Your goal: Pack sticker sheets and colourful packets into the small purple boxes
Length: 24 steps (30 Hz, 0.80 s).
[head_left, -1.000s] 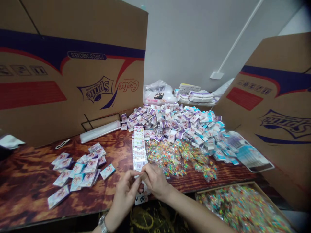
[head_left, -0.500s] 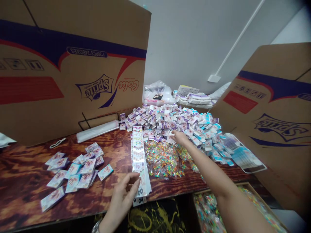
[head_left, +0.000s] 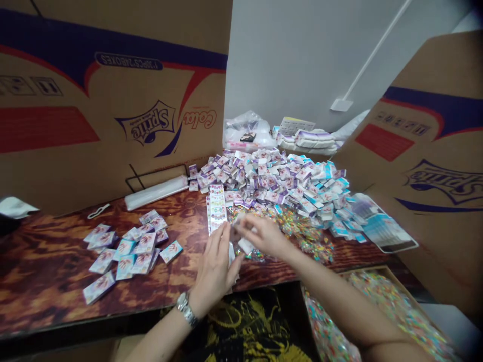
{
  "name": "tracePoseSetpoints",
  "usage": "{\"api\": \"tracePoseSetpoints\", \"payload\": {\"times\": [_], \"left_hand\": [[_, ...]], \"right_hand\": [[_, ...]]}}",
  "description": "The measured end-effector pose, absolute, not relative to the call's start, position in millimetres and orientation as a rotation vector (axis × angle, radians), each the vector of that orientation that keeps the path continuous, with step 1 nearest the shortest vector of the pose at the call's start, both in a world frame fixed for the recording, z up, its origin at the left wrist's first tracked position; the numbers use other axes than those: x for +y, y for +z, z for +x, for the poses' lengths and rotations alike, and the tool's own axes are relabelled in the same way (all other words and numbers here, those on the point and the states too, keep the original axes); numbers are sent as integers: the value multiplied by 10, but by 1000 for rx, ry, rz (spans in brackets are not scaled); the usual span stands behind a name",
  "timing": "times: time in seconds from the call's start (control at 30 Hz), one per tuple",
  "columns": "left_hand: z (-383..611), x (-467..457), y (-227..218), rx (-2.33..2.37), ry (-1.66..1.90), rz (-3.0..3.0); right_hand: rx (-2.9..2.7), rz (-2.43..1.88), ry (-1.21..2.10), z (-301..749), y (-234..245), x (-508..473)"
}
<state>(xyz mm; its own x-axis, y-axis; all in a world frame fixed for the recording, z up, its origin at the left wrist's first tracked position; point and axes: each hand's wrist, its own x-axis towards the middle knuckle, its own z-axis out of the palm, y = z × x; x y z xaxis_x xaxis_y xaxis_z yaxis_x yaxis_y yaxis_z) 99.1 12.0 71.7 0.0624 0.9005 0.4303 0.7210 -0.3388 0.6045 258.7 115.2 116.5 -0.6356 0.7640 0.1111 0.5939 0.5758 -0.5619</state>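
My right hand (head_left: 264,235) is closed on a small white carton (head_left: 246,246), held just above the candy packets. Close beside it, my left hand (head_left: 214,264) reaches over the strips of stickers (head_left: 218,203); its fingers are stretched out and its thumb stands apart. The lower part of the strips is hidden under that hand. Clear packets of colourful candy (head_left: 294,221) lie to the right, partly covered by my right hand and forearm. Behind them spreads a large heap of small purple, white and blue cartons (head_left: 279,176).
A smaller group of cartons (head_left: 139,246) lies on the left of the wooden table (head_left: 49,271). Large cardboard boxes (head_left: 75,166) stand left and right. An open box of candy packets (head_left: 381,291) sits below the table edge. A clear plastic roll (head_left: 156,192) lies behind.
My right hand has come back from the carton heap towards my left hand, bringing a small carton. My left hand has moved up and right over the sticker strips, its fingers straightened.
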Motion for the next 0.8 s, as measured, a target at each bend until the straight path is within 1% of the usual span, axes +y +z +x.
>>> {"api": "tracePoseSetpoints", "payload": {"times": [0.13, 0.27, 0.37, 0.47, 0.53, 0.8], "left_hand": [[922, 16, 535, 1617, 1015, 2032], [716, -101, 402, 1579, 1055, 1798], [629, -114, 486, 1515, 1114, 1509], [641, -112, 643, 1344, 1144, 1285], [683, -123, 717, 1257, 1120, 1221], [798, -175, 793, 1004, 1026, 1020]], "right_hand": [[-2395, -966, 801, 2345, 1025, 711], [-2422, -777, 918, 2295, 970, 635], [-2284, -840, 962, 2373, 992, 738], [-2046, -1085, 830, 2473, 995, 908], [-1999, -1143, 765, 2494, 975, 989], [-2079, -993, 821, 2218, 930, 813]]}}
